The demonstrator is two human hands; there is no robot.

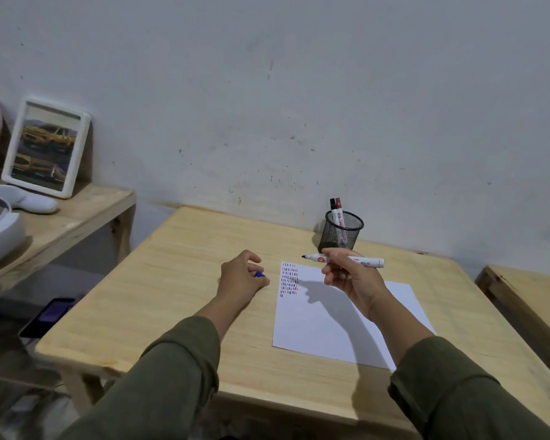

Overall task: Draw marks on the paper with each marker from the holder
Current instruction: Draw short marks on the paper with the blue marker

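**Above the paper's far edge: uncapped marker held level, cap kept aside**

Above the far end of the white paper (337, 315), right hand (350, 277) closed around a white whiteboard marker (343, 260), barrel lying crosswise, bare dark tip pointing left and off the sheet. Held clear of the page, probably so as to swing the tip down beside the rows of short strokes (289, 278) at the paper's top left corner.

Left of the sheet, left hand (240, 274) curled loosely on the table (159, 300), pinching a small blue cap (259, 274), seemingly this marker's; kept there for recapping, likely.

Behind the right hand, black mesh holder (342, 230) standing near the wall, two capped markers (336, 211) upright inside, one black-capped, one red-brown.

Nothing lying across the unmarked paper but the hand's own shadow. Off to the left, on a separate wooden shelf (77, 217), a white-framed picture (46, 147) of yellow cars and a pale rounded appliance, well apart from the work.
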